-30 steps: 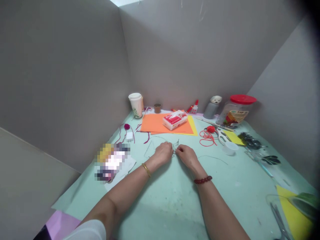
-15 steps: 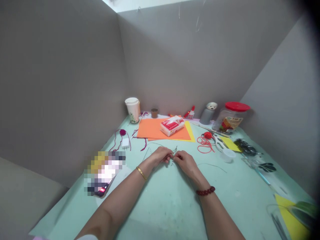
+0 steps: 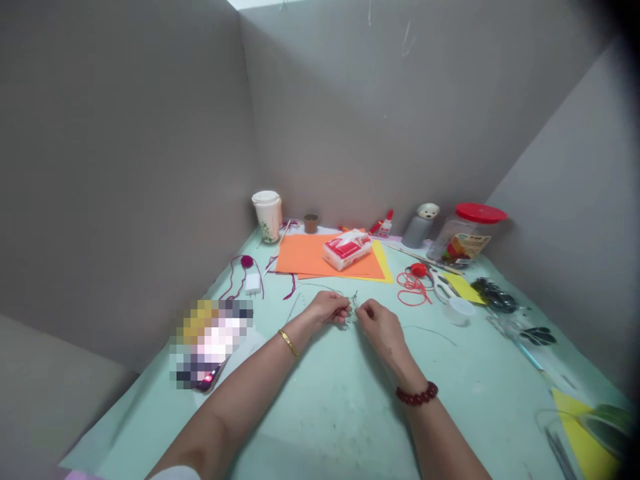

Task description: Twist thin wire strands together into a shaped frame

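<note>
My left hand (image 3: 329, 311) and my right hand (image 3: 381, 329) sit close together over a mint-green table cover (image 3: 320, 413). Between them is a thin wire (image 3: 354, 303) with a small tangled or twisted part. My left fingers are pinched on the wire, and a long arc of it runs up and left. My right fingertips curl at the twisted part, too small to tell whether they grip it. A separate wire piece (image 3: 430, 334) lies to the right.
Near my left hand lie a pixelated phone (image 3: 207, 380) and dark-red yarn (image 3: 246, 262). Beyond my hands are orange paper (image 3: 310, 257), a tissue pack (image 3: 347, 250), red cord (image 3: 413, 290) and scissors (image 3: 443, 285). Grey walls (image 3: 370, 113) stand behind and beside the table.
My hands have drawn slightly apart, with the right hand moving right of the wire. The view has shifted a little since the earliest frame.
</note>
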A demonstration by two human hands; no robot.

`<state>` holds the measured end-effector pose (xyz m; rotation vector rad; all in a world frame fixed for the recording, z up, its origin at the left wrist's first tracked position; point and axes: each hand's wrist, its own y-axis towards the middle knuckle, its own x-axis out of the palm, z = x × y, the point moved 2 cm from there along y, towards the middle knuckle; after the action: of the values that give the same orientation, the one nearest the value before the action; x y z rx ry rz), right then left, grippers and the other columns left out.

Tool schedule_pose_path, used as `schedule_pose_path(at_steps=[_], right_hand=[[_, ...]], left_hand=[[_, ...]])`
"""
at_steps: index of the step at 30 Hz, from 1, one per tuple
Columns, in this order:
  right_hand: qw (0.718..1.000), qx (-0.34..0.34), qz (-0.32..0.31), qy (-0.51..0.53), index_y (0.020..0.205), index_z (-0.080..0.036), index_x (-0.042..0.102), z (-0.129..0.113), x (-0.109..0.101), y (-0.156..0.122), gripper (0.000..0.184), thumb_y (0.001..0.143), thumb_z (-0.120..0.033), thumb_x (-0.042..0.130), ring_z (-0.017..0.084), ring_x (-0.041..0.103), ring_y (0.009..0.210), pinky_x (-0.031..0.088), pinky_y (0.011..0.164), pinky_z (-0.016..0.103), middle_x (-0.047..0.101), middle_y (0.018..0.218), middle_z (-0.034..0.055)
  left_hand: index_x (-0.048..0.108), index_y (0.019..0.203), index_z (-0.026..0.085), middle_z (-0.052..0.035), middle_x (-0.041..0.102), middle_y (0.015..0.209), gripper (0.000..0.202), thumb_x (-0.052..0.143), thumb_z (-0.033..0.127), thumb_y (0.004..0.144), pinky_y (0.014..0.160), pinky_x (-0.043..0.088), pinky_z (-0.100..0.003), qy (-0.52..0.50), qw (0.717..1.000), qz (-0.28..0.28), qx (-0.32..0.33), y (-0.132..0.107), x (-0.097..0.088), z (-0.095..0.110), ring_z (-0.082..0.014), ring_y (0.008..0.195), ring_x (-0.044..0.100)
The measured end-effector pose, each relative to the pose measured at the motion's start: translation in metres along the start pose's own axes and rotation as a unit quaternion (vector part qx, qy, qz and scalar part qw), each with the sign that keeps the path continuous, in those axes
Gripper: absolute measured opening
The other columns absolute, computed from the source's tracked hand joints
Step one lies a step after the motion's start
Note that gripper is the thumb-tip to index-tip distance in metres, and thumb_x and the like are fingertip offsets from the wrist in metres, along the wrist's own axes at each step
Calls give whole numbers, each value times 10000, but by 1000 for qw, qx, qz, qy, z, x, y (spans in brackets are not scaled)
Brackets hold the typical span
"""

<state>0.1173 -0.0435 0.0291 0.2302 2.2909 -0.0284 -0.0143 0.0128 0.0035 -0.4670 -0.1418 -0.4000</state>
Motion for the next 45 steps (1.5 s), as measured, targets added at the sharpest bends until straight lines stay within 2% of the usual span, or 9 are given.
schedule_pose_path(at_steps=[4, 7, 11, 15, 22, 25, 29, 36, 45], right_hand=[[984, -141, -110, 8, 825, -178, 582, -26, 13, -25, 113, 831, -160, 471, 160, 545, 767, 364, 665, 232, 619, 858, 31], [959, -236, -138, -77, 1015, -175, 597, -39, 25, -41, 282, 803, -58, 451, 177, 541, 924, 379, 711, 232, 579, 1080, 69], [939, -242, -135, -201, 1122, -198, 579, -39, 36, -45, 380, 817, -29, 429, 197, 540, 950, 363, 631, 232, 548, 1118, 85], [932, -238, -147, -230, 1042, -184, 592, -37, 43, -43, 275, 863, -70, 418, 193, 549, 872, 342, 587, 241, 558, 1013, 82], [955, -269, -125, -29, 837, -153, 504, -41, 30, -43, 126, 846, -115, 385, 173, 506, 834, 396, 693, 276, 529, 994, 91], [961, -188, -151, 139, 776, -175, 444, -37, 24, -37, 70, 824, -201, 401, 145, 486, 686, 397, 612, 261, 527, 794, 42], [914, -11, -182, 362, 911, -187, 463, -27, 14, -19, 236, 777, -376, 508, 99, 416, 487, 349, 447, 211, 493, 645, -35], [842, 177, 57, 506, 864, -157, 527, -1, -15, 16, 370, 554, -281, 685, 63, 414, 465, 332, 367, 161, 555, 677, -14], [756, 114, 125, 632, 816, -163, 522, 14, -27, 22, 423, 534, -295, 808, 41, 425, 509, 335, 377, 127, 491, 690, -49]], left_hand=[[590, 671, 106, 10, 570, 550, 75, 631, 148, 717, 466, 393, -173, 2, 1000, -2, 2, 0, -1, 0, -47, 467, 488], [583, 650, 108, 0, 597, 563, 89, 644, 140, 706, 495, 428, -184, -4, 1000, -2, -17, 1, -1, 0, -62, 493, 520], [571, 683, 104, -54, 660, 662, 97, 633, 153, 739, 608, 502, -197, -23, 999, -18, -43, 6, -2, 0, -97, 626, 623], [575, 709, 93, -85, 674, 718, 95, 648, 150, 733, 647, 525, -203, -36, 997, -32, -56, 10, -5, -1, -120, 699, 659], [561, 687, 108, -51, 651, 677, 128, 666, 179, 709, 614, 504, -226, -33, 999, -25, -13, 1, -3, -2, -106, 623, 615], [537, 665, 123, -21, 622, 623, 149, 673, 181, 684, 523, 456, -220, 5, 1000, 5, 28, 0, -2, -5, -94, 538, 560], [512, 725, 133, 18, 562, 533, 146, 652, 139, 687, 486, 430, -208, 22, 998, 31, 47, 1, 1, -9, -85, 463, 527], [336, 975, 193, 13, 616, 644, 389, 620, 93, 728, 556, 519, -262, -24, 993, 100, 60, 2, 7, -10, -126, 542, 614], [499, 875, 147, 7, 598, 629, 122, 564, 102, 781, 517, 489, -210, 36, 994, 54, 90, 3, 8, -16, -101, 518, 606]])
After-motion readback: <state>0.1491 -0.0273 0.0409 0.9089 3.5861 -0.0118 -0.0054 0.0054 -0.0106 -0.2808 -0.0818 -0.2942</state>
